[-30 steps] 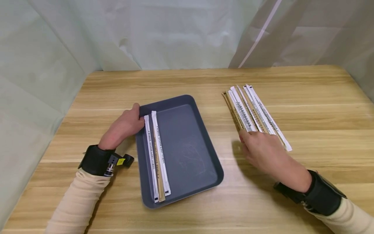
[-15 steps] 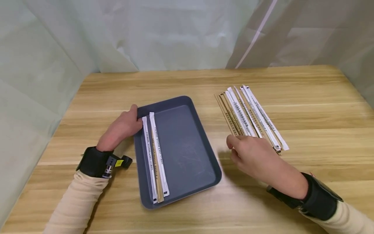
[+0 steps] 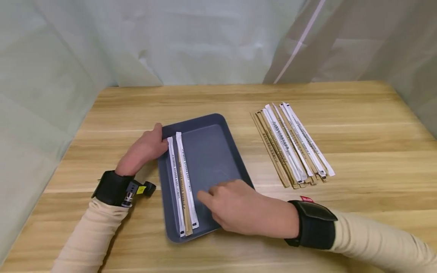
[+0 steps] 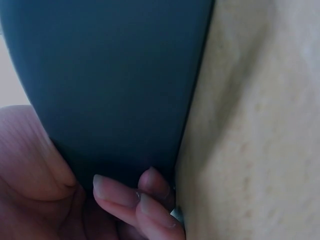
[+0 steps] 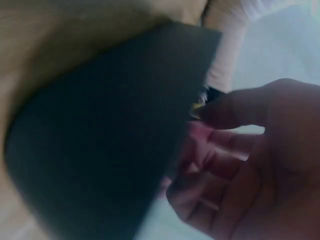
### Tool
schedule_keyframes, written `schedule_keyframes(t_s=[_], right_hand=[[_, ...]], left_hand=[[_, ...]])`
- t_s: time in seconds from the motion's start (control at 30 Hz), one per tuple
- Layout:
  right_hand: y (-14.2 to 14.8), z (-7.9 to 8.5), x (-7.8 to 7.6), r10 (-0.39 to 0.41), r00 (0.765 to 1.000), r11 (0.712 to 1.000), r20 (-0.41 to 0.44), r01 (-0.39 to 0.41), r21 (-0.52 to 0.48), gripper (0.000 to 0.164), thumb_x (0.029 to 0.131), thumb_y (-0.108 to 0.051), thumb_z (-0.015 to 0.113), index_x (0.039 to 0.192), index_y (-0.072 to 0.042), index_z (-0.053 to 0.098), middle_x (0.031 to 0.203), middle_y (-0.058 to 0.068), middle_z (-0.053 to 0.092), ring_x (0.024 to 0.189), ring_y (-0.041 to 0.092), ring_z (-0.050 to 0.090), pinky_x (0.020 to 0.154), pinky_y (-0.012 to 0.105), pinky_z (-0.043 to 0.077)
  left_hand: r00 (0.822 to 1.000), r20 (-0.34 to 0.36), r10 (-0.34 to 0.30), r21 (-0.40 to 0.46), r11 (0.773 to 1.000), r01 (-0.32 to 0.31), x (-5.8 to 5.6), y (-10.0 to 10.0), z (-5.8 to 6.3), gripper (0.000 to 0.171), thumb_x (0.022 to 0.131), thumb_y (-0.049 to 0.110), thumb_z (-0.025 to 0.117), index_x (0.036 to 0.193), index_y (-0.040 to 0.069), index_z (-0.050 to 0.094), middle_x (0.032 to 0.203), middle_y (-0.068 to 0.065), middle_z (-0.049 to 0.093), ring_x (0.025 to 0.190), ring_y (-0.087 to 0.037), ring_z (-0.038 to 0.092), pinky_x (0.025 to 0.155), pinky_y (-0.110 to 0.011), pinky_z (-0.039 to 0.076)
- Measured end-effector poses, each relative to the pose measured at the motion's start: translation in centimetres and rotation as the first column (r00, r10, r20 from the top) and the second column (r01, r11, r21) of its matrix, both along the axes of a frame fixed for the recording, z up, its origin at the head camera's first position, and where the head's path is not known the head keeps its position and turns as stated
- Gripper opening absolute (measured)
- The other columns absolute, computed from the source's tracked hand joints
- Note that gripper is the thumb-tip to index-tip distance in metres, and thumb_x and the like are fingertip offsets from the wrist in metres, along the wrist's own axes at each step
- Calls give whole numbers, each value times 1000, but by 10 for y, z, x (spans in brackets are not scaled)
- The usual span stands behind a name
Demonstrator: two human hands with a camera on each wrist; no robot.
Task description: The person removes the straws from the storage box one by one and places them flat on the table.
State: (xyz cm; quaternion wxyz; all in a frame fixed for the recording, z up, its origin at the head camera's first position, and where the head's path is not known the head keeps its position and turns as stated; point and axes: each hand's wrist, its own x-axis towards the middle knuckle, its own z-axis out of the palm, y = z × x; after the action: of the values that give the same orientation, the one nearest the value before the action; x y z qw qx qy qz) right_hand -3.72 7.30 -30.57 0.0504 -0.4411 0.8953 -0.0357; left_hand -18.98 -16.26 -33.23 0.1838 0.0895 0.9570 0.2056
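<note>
My left hand (image 3: 145, 149) grips the far left corner of a dark grey tray (image 3: 218, 155); in the left wrist view its fingertips (image 4: 117, 195) curl against the tray's outer side. Three slim straws in paper wrappers, two white (image 3: 186, 174) and one brown (image 3: 187, 216), lie lengthwise along the tray's left side. Over the tray's right front part hovers my right hand (image 3: 239, 206), slightly right of those straws, with loosely bent fingers. The right wrist view, dim and blurred, shows a gap between thumb and fingers and nothing held there.
A loose row of several white and brown wrapped straws (image 3: 290, 144) lies on the wooden table (image 3: 368, 151) right of the tray. Pale sheeting (image 3: 211, 41) stands behind the table and at both sides. Each wrist wears a black strap (image 3: 312, 223).
My right hand has left the straws on the table and moved left over the tray. Thin brown straws now show at that row's left edge. My left hand keeps its grip.
</note>
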Motion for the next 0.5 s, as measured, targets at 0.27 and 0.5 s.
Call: schedule_keyframes(t_s=[0.27, 0.5], right_hand=[[-26, -17, 1, 70, 984, 997, 165, -75, 25, 24, 92, -18, 60, 116, -18, 55, 73, -4, 58, 64, 9, 57, 54, 29, 47], [-30, -28, 3, -33, 982, 996, 184, 47, -76, 13, 96, -24, 57, 89, -14, 56, 68, -4, 57, 59, 6, 57, 51, 27, 47]], left_hand=[[1000, -2, 11, -3, 1000, -11, 1, 4, 0, 48, 98, 14, 35, 136, -13, 23, 114, -34, 50, 88, -36, 53, 71, -42, 43], [1000, -4, -1, 16, 1000, 1, 2, -2, 2, 46, 98, 14, 36, 133, -13, 25, 109, -32, 50, 84, -35, 52, 69, -42, 42]])
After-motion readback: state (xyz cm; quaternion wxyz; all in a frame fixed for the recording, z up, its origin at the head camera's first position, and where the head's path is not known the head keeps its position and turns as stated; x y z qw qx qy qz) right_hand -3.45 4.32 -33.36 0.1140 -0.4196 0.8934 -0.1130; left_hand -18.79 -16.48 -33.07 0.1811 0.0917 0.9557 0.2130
